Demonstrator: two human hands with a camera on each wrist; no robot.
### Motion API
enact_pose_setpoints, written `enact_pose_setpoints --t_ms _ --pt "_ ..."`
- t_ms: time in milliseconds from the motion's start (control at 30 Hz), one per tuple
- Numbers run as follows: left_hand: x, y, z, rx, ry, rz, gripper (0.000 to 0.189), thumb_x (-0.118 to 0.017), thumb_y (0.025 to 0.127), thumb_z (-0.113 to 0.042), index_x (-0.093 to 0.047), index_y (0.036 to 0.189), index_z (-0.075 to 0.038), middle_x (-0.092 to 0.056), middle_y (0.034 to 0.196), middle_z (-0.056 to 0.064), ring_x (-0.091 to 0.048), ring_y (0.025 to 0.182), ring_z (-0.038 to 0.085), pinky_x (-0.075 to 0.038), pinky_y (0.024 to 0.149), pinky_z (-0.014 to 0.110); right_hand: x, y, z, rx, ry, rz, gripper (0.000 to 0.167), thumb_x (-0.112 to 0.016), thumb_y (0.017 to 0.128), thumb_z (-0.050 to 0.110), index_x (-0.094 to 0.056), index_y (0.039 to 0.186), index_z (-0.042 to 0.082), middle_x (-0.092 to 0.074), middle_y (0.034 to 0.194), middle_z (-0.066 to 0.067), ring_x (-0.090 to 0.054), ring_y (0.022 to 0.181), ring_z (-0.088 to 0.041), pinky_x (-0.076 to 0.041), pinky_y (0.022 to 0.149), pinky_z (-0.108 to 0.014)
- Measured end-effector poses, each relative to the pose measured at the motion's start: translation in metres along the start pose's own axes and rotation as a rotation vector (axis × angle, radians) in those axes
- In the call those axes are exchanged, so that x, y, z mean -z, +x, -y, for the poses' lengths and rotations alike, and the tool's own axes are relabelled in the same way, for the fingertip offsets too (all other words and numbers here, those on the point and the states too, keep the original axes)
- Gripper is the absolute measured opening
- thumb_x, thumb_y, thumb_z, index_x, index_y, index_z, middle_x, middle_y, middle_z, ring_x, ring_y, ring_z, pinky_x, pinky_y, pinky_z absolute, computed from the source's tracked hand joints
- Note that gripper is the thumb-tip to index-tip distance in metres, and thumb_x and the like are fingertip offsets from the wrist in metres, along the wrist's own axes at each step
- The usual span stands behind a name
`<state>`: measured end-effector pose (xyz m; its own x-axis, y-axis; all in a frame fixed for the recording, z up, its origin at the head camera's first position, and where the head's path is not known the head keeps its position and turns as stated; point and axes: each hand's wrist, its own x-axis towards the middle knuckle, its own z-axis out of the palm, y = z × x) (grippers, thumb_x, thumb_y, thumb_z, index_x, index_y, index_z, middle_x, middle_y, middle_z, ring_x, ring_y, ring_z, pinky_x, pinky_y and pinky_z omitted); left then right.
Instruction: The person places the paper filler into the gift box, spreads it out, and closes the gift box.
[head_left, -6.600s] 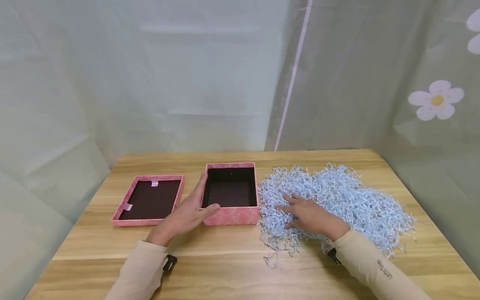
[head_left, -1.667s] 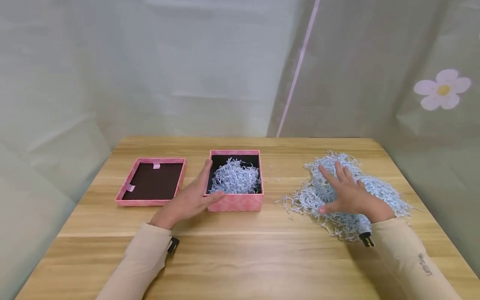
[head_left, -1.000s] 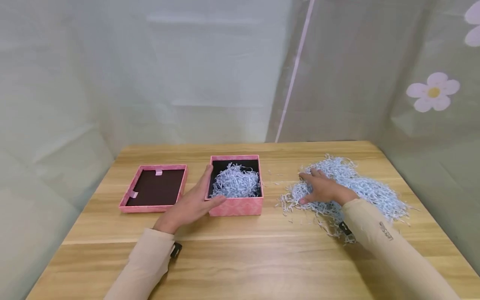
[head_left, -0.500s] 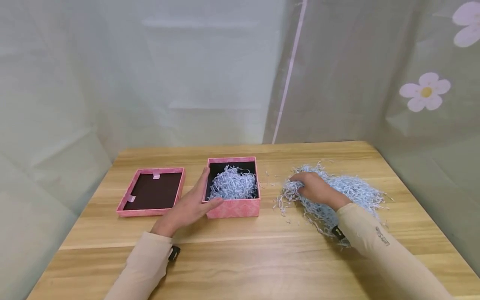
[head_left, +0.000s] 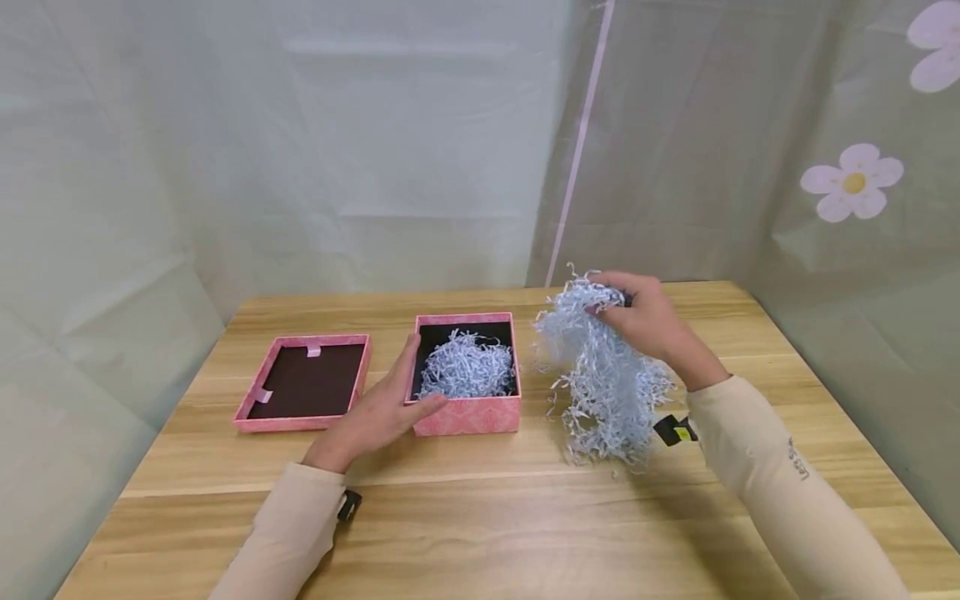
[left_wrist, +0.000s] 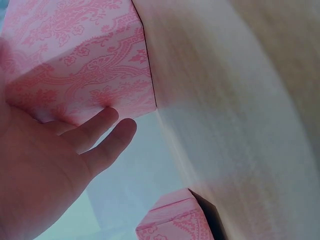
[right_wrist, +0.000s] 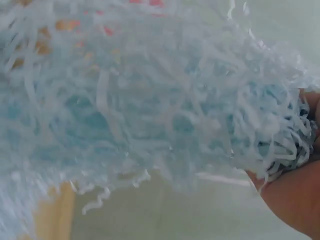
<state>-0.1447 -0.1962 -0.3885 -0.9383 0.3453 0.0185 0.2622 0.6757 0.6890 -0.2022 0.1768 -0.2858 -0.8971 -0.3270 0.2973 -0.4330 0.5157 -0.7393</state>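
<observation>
A pink patterned box [head_left: 468,418] with a black inside stands mid-table, partly filled with pale blue shredded paper [head_left: 468,367]. My left hand [head_left: 371,421] rests against its left side, fingers extended and thumb near the front edge. In the left wrist view, the fingertips of that left hand [left_wrist: 50,165] touch or nearly touch the patterned wall of the box [left_wrist: 80,60]. To the right of the box, my right hand [head_left: 648,321] grips a large clump of shredded paper [head_left: 603,392] whose strands hang down. The clump fills most of the right wrist view, hiding the fingers partly.
Inside up, the pink box lid [head_left: 288,424] with two ribbon tabs lies left of the box. Everything stands on a wooden table [head_left: 480,517]. Pale fabric [head_left: 420,150] hangs behind and at both sides.
Shredded paper has come into the box since the oldest frame. My right hand has closed on the remaining pile and raised it off the table. My left hand stays at the box.
</observation>
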Motion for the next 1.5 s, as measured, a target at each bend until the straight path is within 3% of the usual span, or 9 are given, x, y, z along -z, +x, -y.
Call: enact_pose_setpoints --t_ms 167,400,667,767,867,1000,1100,1267,1500 --pt "0.001 -0.001 -0.002 0.008 -0.006 -0.002 0.106 -0.061 0.094 -0.061 0.011 0.162 -0.024 0.008 0.168 -0.001 -0.014 0.151 0.034 -0.023 0.114 0.058 0.008 0.009 0.030 0.070 0.216 -0.053 0.026 -0.069 0.088 -0.008 -0.071 0.114 -0.007 -0.071 0.100 -0.010 -0.064 0.076 -0.014 -0.055 0.064 -0.025" --pt "0.002 -0.001 -0.003 0.011 -0.011 0.001 0.104 -0.062 0.096 -0.056 0.011 0.162 -0.025 0.007 0.168 -0.001 -0.014 0.151 0.033 -0.023 0.115 0.058 0.007 0.029 0.061 0.154 0.441 -0.084 0.024 -0.064 0.089 -0.007 -0.076 0.108 0.001 -0.071 0.102 -0.008 -0.065 0.083 -0.022 -0.057 0.072 -0.029" --pt "0.004 -0.002 -0.001 0.011 -0.024 -0.001 0.104 -0.065 0.097 -0.049 0.011 0.163 -0.021 0.007 0.168 0.002 -0.014 0.151 0.035 -0.022 0.115 0.058 -0.028 0.062 0.084 0.335 0.680 0.021 0.024 -0.059 0.084 -0.008 -0.074 0.100 0.000 -0.069 0.092 -0.011 -0.065 0.075 -0.021 -0.057 0.068 -0.031" --pt "0.002 -0.002 0.000 0.002 -0.034 -0.012 0.104 -0.066 0.097 -0.045 0.010 0.163 -0.020 0.007 0.168 0.004 -0.015 0.150 0.036 -0.021 0.116 0.058 -0.051 0.072 0.083 0.304 0.527 0.096 0.020 -0.058 0.082 -0.002 -0.071 0.097 -0.001 -0.066 0.086 -0.008 -0.061 0.070 -0.020 -0.054 0.063 -0.031" --pt "-0.001 -0.002 0.000 0.002 -0.031 -0.010 0.104 -0.065 0.097 -0.049 0.011 0.162 -0.021 0.006 0.168 0.006 -0.018 0.149 0.038 -0.023 0.115 0.058 -0.075 0.075 0.075 0.254 0.196 0.237 0.023 -0.059 0.085 0.003 -0.071 0.105 0.002 -0.067 0.093 -0.008 -0.059 0.075 -0.021 -0.053 0.068 -0.034" --pt "-0.005 -0.002 -0.003 0.002 -0.018 0.016 0.106 -0.060 0.095 -0.059 0.012 0.162 -0.021 0.005 0.168 0.005 -0.024 0.147 0.039 -0.028 0.113 0.058 -0.101 0.062 0.057 0.228 -0.191 0.528 0.040 -0.061 0.097 0.011 -0.061 0.136 0.003 -0.063 0.132 -0.012 -0.059 0.116 -0.026 -0.048 0.100 -0.041" --pt "-0.004 -0.001 -0.006 0.005 -0.018 0.029 0.105 -0.058 0.095 -0.063 0.012 0.162 -0.022 0.006 0.168 0.002 -0.023 0.148 0.037 -0.028 0.113 0.057 -0.117 0.049 0.046 0.193 -0.372 0.685 0.057 -0.065 0.100 0.021 -0.046 0.151 0.007 -0.042 0.155 -0.014 -0.037 0.143 -0.030 -0.031 0.115 -0.048" --pt "0.002 -0.001 -0.006 -0.006 0.001 0.026 0.104 -0.058 0.097 -0.059 0.012 0.162 -0.021 0.007 0.168 0.001 -0.021 0.149 0.034 -0.029 0.113 0.056 -0.145 0.046 0.041 0.177 -0.556 0.750 0.056 -0.065 0.100 0.030 -0.048 0.152 0.015 -0.043 0.155 -0.009 -0.037 0.144 -0.028 -0.030 0.115 -0.049" --pt "-0.003 -0.002 -0.005 -0.031 -0.016 0.015 0.102 -0.060 0.098 -0.055 0.010 0.163 -0.017 0.006 0.168 0.004 -0.019 0.150 0.034 -0.025 0.115 0.054 -0.158 0.050 0.042 0.201 -0.486 0.806 0.050 -0.068 0.099 0.020 -0.055 0.146 0.009 -0.054 0.147 -0.006 -0.046 0.137 -0.024 -0.034 0.113 -0.038"
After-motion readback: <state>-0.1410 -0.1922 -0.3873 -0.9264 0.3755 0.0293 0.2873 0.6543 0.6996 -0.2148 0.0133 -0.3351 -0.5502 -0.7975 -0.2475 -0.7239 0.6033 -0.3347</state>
